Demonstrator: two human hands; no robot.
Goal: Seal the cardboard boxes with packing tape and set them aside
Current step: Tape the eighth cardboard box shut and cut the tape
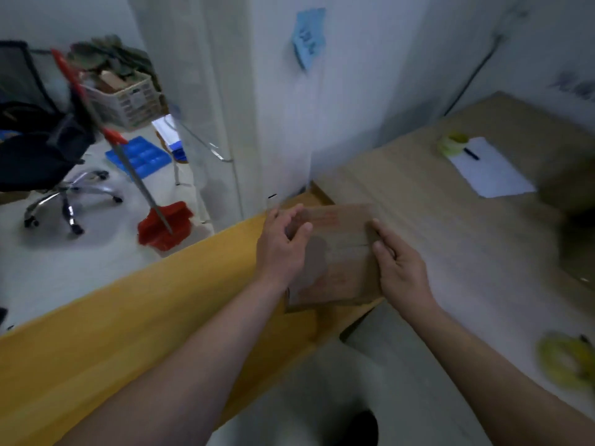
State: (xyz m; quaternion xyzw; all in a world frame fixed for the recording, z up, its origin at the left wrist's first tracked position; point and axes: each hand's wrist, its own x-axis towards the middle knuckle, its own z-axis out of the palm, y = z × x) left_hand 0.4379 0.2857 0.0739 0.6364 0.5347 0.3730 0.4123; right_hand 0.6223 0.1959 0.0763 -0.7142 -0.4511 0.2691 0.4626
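Small brown cardboard box (335, 255) held between both hands at light wooden desk (434, 220) edge — left hand (281, 249) fingers curled on its side, right hand (399, 268) gripping. Seal unclear through blur; yellow tape roll (563, 358) idle — setting aside looks underway.

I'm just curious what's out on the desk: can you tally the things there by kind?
Cardboard boxes: 1, the box held between the left hand and right hand
Tape rolls: 2, far roll, near roll
Paper sheets: 1, paper
Pens: 1, pen
Total: 5
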